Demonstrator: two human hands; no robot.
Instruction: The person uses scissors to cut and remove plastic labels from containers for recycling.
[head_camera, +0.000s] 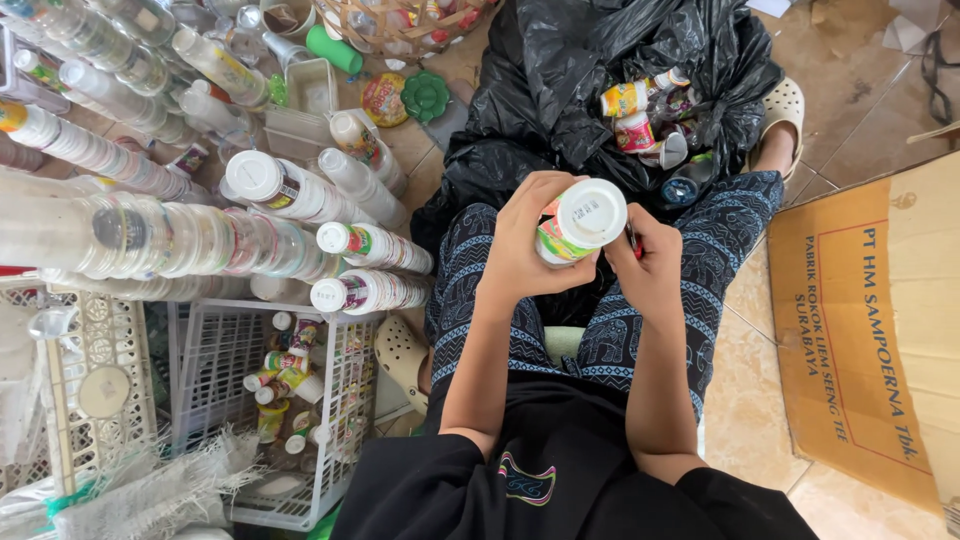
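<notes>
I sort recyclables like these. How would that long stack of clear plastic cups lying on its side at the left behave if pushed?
The long stack of clear plastic cups looks light and probably rolls easily, being round. Nested loosely, it may bend or pull apart when lifted by one end.

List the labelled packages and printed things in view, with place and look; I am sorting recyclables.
Small bottle: in both hands, white base, green-orange label.
Cardboard box: right, tan, dark print.
Stacked cups: left, clear, colourful labels.
Bottles: in black bag, yellow and red labels.
</notes>
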